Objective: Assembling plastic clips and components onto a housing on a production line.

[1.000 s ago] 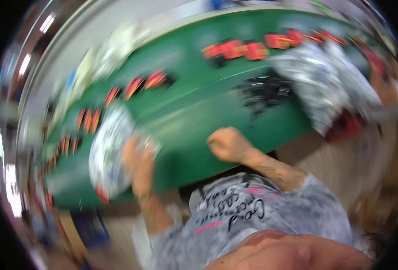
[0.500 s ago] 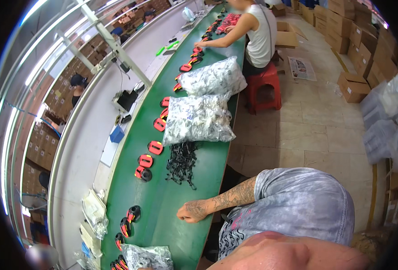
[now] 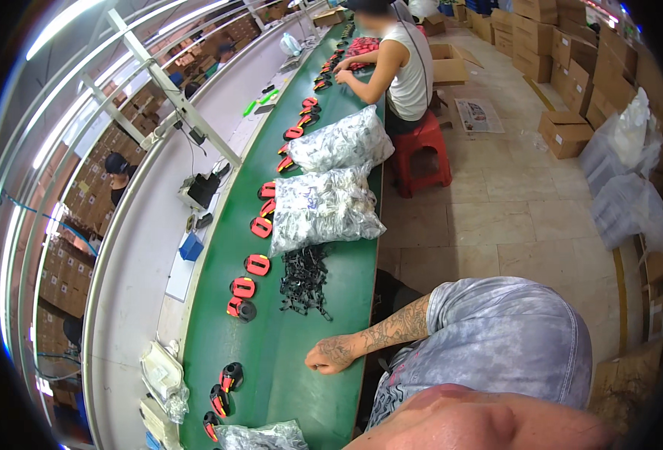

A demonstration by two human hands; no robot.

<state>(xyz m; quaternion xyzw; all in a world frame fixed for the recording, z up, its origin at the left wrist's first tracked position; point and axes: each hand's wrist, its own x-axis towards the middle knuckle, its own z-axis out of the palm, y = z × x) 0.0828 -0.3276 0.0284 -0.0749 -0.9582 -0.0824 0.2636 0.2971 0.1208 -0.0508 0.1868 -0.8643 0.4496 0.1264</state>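
My right hand (image 3: 331, 355) rests on the green belt (image 3: 286, 382) near its right edge. Its fingers are curled under into a fist, which hides the palm. The tattooed forearm comes in from the right, out of a grey short sleeve. Just beyond this hand lies a tangled heap of small black plastic parts (image 3: 304, 281). To its left, red and black rounded pieces (image 3: 243, 287) with oval openings lie in a line along the belt. Nearer me are more such pieces (image 3: 219, 400) and a clear bag (image 3: 262, 436), cut by the lower edge. My left hand is out of view.
Two stuffed clear bags (image 3: 324, 210) lie across the belt past the heap. Farther along, a co-worker (image 3: 410, 67) sits on a red stool (image 3: 423, 154). A white ledge with a blue box (image 3: 190, 247) borders the belt's left side. Cardboard cartons (image 3: 565, 133) stand at right.
My view has turned slightly, so most things appear shifted downward. My right hand stays in its place on the belt. The co-worker's reaching hand has drawn back from the pieces, bringing both hands closer together.
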